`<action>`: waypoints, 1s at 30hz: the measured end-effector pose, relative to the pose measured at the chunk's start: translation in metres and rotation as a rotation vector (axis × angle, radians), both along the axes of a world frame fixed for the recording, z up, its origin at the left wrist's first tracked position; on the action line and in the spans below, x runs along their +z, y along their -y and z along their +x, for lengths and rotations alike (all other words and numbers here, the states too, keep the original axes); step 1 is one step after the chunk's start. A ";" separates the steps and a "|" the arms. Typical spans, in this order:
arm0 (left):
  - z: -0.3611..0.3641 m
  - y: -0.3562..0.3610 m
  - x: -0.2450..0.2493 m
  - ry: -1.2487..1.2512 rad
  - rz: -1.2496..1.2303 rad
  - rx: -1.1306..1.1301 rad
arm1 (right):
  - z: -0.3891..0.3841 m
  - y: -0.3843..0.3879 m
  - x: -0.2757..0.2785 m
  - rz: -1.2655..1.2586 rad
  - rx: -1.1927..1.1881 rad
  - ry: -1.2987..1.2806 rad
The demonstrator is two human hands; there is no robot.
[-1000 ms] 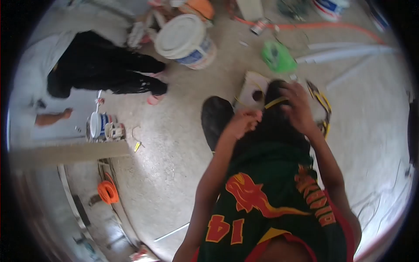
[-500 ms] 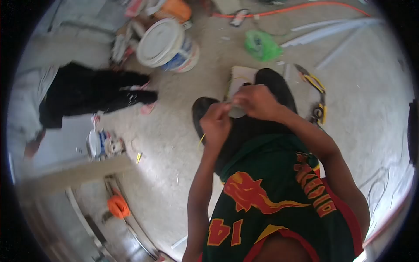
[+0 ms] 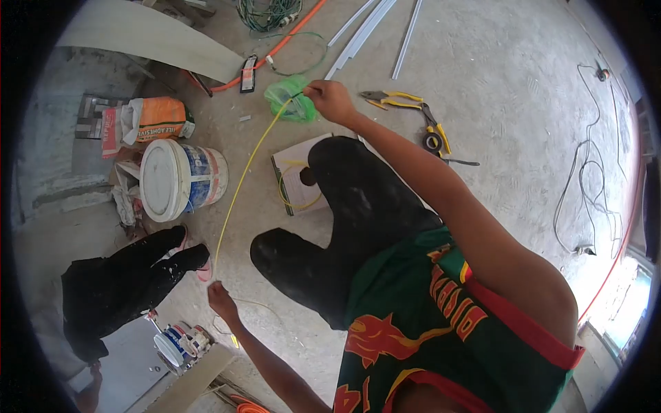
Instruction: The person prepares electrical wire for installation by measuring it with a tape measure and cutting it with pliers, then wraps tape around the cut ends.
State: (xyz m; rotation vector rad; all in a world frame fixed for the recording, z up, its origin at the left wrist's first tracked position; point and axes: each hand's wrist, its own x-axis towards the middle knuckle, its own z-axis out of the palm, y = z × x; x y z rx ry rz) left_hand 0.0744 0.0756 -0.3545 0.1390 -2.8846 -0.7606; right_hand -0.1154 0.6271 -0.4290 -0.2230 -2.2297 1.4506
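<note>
Your right hand (image 3: 330,100): fist closed on the yellow wire (image 3: 242,175), beside the green bag (image 3: 288,109) | your left hand (image 3: 222,297): pinches its other end, wire stretched between.

Green sleeveless jersey (image 3: 413,303), red trim, orange lettering; black trousers (image 3: 358,199).

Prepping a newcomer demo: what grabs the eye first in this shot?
A yellow wire stretched taut over the concrete floor, pinched by the right hand at top centre and the left hand at lower left. Beside the person's knee, a cardboard box holds a coil of the same yellow. A white lidded bucket is left of it.
</note>
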 end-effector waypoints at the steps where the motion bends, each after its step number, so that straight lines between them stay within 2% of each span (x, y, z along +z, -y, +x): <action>1: -0.021 -0.011 0.008 0.024 0.039 -0.015 | -0.007 -0.010 -0.022 0.032 0.006 0.044; 2: -0.041 -0.023 0.009 0.047 0.078 -0.032 | -0.009 -0.019 -0.044 0.066 0.010 0.086; 6: -0.095 -0.052 -0.027 0.360 0.233 -0.149 | 0.023 -0.058 -0.136 0.142 0.057 0.538; 9: -0.114 -0.072 -0.068 0.584 0.225 -0.191 | 0.092 -0.093 -0.198 0.066 0.322 0.477; 10: -0.116 -0.066 -0.086 0.640 0.202 -0.194 | 0.118 -0.098 -0.210 0.020 0.423 0.465; 12: -0.116 -0.051 -0.124 0.768 0.278 -0.392 | 0.168 -0.111 -0.220 -0.023 0.465 0.697; 14: -0.106 -0.060 -0.140 1.217 0.296 -0.547 | 0.207 -0.123 -0.182 -0.145 0.425 1.093; 16: -0.079 -0.085 -0.157 1.584 0.775 -0.655 | 0.260 -0.146 -0.203 -0.017 0.537 0.877; 17: -0.063 -0.098 -0.169 1.618 0.825 -0.560 | 0.277 -0.152 -0.204 0.146 0.502 0.785; 18: -0.045 -0.105 -0.179 1.646 0.867 -0.459 | 0.279 -0.148 -0.174 0.364 0.410 1.040; 19: -0.035 -0.109 -0.189 1.664 0.903 -0.346 | 0.284 -0.149 -0.161 0.324 0.338 1.065; 22: -0.048 -0.111 -0.212 1.426 0.590 -0.525 | 0.283 -0.163 -0.145 0.324 0.117 1.091; 23: -0.053 -0.108 -0.214 1.314 0.659 -0.428 | 0.281 -0.167 -0.142 0.342 0.044 1.088; 26: -0.088 -0.119 -0.180 1.173 0.661 -0.286 | 0.268 -0.166 -0.144 0.549 -0.098 0.938; 27: -0.098 -0.122 -0.168 1.125 0.668 -0.296 | 0.262 -0.160 -0.138 0.529 0.008 1.055; 29: -0.118 -0.122 -0.135 0.963 0.677 -0.271 | 0.283 -0.155 -0.184 0.860 0.221 0.895; 30: -0.126 -0.120 -0.123 0.879 0.723 -0.303 | 0.286 -0.150 -0.199 0.905 0.154 0.760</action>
